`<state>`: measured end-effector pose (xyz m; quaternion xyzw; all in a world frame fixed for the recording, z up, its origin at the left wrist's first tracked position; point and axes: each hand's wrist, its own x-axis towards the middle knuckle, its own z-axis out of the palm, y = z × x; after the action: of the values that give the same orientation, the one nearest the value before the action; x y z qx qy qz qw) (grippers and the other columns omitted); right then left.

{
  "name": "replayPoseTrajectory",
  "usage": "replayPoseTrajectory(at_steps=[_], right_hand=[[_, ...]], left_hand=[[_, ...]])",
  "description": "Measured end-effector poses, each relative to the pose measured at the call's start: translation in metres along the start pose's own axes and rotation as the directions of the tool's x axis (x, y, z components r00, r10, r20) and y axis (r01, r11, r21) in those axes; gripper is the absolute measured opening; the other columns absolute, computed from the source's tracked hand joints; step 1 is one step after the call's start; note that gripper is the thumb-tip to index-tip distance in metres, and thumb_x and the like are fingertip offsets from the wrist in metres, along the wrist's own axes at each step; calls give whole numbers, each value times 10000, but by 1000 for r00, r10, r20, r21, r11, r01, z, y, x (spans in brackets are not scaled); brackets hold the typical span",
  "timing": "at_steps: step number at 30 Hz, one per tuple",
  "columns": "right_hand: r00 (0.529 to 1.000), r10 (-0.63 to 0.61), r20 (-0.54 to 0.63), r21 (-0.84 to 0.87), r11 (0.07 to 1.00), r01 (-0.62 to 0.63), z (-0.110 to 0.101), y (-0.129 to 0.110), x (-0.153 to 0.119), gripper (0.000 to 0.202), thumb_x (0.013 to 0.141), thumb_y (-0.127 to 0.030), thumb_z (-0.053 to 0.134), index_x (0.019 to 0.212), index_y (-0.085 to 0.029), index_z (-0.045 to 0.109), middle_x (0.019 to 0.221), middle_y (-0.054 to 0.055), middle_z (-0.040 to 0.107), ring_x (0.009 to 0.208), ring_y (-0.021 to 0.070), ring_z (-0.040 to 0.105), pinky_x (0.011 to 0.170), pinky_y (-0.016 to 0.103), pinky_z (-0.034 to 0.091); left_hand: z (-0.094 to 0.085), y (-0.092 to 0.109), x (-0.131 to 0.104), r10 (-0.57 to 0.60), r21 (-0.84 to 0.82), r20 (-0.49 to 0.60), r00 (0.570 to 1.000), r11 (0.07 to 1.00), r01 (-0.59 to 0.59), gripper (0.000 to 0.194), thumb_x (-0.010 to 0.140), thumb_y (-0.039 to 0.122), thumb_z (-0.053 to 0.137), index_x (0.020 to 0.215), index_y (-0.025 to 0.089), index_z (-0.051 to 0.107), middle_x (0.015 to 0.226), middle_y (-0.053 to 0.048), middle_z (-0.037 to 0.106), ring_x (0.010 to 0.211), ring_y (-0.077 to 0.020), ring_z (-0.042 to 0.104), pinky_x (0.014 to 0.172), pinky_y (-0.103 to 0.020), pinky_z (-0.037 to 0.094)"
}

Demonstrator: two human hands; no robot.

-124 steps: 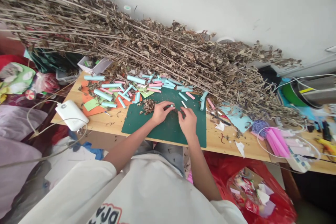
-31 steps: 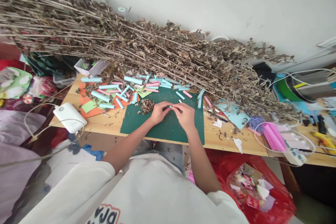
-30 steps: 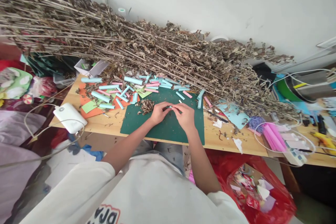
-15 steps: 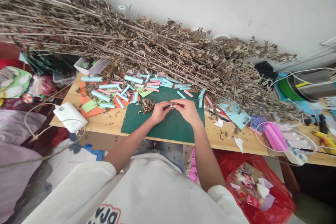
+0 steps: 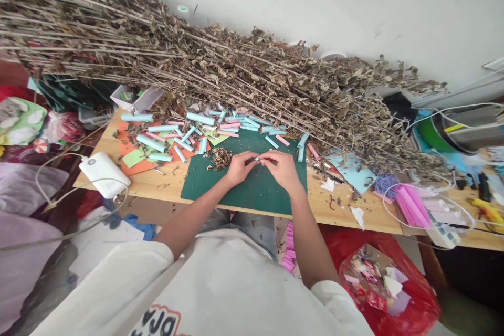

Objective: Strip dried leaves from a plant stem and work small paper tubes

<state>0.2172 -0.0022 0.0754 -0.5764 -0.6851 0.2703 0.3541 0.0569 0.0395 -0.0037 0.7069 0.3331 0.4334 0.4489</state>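
Observation:
My left hand (image 5: 240,168) and my right hand (image 5: 281,169) meet above a green cutting mat (image 5: 252,197), fingertips pinched together. Between them shows a small bit of light blue paper (image 5: 257,158), mostly covered by the fingers; it looks like a rolled tube. Left of my left hand lies a little heap of crumbled dry leaves (image 5: 220,158) on the mat. Beyond the hands, many light blue paper rolls (image 5: 200,118) and some pink paper rolls (image 5: 282,140) lie scattered across the mat's far edge and the orange paper (image 5: 137,168).
A big bundle of dried leafy stalks (image 5: 236,68) spans the back of the wooden table (image 5: 157,191). A white power bank (image 5: 104,174) with a cable sits at the left. Purple yarn (image 5: 386,185) and a power strip (image 5: 443,231) are at right; a red rubbish bag (image 5: 423,294) hangs below.
Both hands stay in nearly the same place. The fingers of my right hand have shifted slightly, and a little more of the light blue paper shows between the fingertips.

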Motion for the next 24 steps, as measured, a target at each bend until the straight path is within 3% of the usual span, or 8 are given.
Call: replayPoseTrajectory(at_steps=[4,8,14,16,19,21,24], right_hand=[[991,-100,-94,-128,988,88,14,5,-13,197,935,-248,509,961,-226,703,973,70,707,903,192,657,853,334,515],[978,-47,-206,-124,992,21,24,6,-21,191,929,-319,543,1063,-217,634,965,68,695,874,190,663,836,335,537],[985,-93,-148,-253,966,53,25,-1,-23,215,955,-243,432,1065,-213,614,1032,100,641,949,204,614,863,350,505],[970,-62,-235,-268,963,-3,21,3,-25,258,946,-238,434,1157,-211,580,1048,104,628,921,201,609,852,348,503],[929,62,-366,-392,895,-214,16,20,-28,264,913,-234,469,1137,-173,595,998,130,621,908,240,588,844,392,485],[923,158,-351,-501,801,-327,14,32,-29,197,880,-222,511,1015,-144,633,970,164,613,939,284,574,843,428,470],[924,284,-256,-568,729,-381,14,39,-27,154,869,-161,496,925,-124,634,956,196,607,926,307,588,801,432,474]], left_hand=[[0,0,0,-1,3,-5,1000,1000,1,223,896,339,616,991,167,722,925,-76,723,812,-164,660,687,-255,506],[0,0,0,-4,-2,-9,1000,1000,4,210,898,315,613,999,166,721,927,-77,722,807,-164,662,692,-258,511],[0,-1,0,7,24,-10,1000,1000,-7,204,897,314,613,991,166,718,921,-73,723,808,-160,665,700,-258,521],[1,-1,0,-21,19,-29,999,1000,21,207,879,327,641,981,165,722,924,-73,728,801,-162,671,696,-260,528],[2,-1,1,-61,6,-61,996,998,62,225,854,354,673,962,165,727,915,-71,735,789,-167,680,680,-260,536],[2,0,1,-74,0,-72,995,997,75,235,853,368,671,953,163,729,914,-73,738,792,-170,685,675,-260,542],[3,0,1,-75,-12,-76,994,997,75,243,856,375,666,946,159,728,916,-75,737,793,-171,687,678,-263,548]])
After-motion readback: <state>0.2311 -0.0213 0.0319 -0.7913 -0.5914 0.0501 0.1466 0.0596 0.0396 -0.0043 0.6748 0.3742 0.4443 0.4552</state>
